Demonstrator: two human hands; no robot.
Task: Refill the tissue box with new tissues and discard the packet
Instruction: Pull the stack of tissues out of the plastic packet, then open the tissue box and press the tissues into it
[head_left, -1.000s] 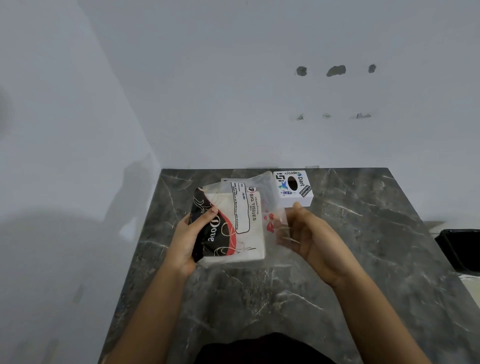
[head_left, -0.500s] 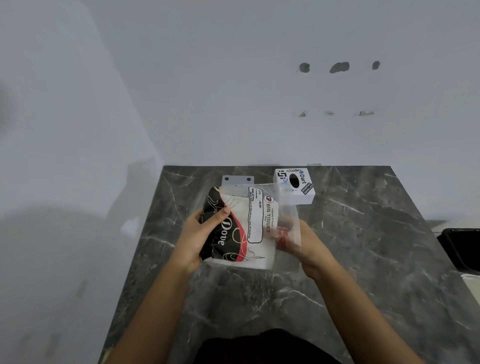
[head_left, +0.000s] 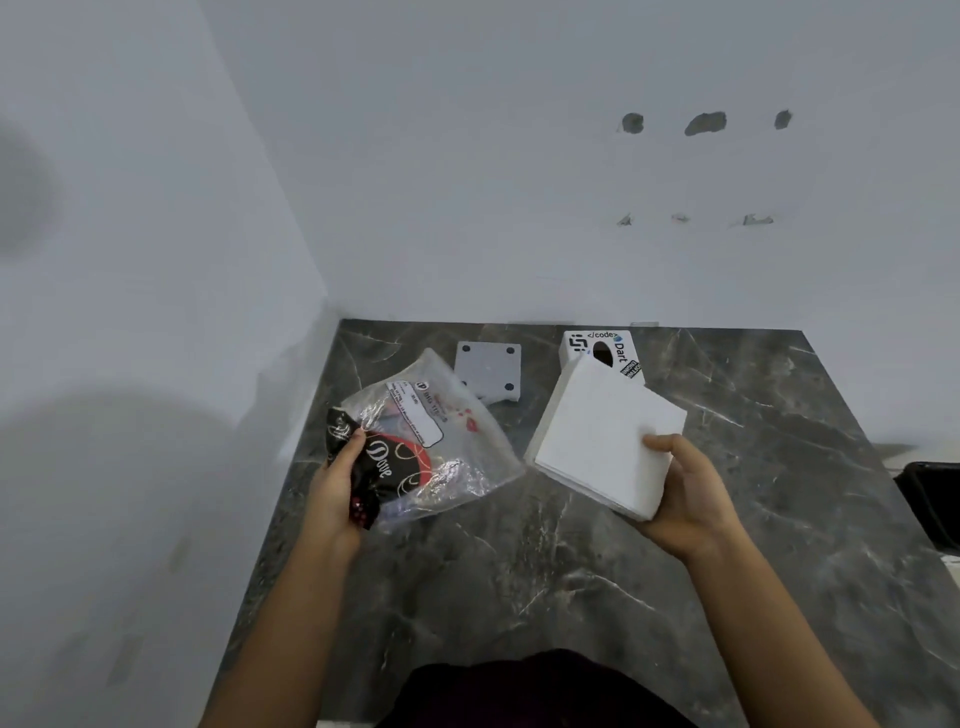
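**Tissues out of the packet, one in each hand**

Tissues (head_left: 605, 431), a thick white square stack, sit above the dark marble counter (head_left: 545, 571) at about 2 o'clock from the middle of it, tilted so one corner points toward the wall. The right hand (head_left: 691, 499) has its grip closed on the stack's near corner, thumb on top and fingers underneath.

Across at 10 o'clock, the packet (head_left: 421, 441) is a crumpled clear plastic bag with a black and red printed end and a white label; it looks emptied and slack. The left hand (head_left: 335, 483) is clenched on its black printed end, the thumb pressing on top, and the rest of the plastic trails out toward the middle of the counter.

Behind the stack, at 12 o'clock near the wall, stands the tissue box (head_left: 602, 351), white with printed stickers and a dark oval opening on top; the far corner of the stack overlaps it from this angle. Just to its left lies a small white square plate (head_left: 488, 369) with dark dots at its corners, flat on the counter, apart from the box.

At 3 o'clock, beyond the counter's edge, a black bin (head_left: 932, 499) shows partly.
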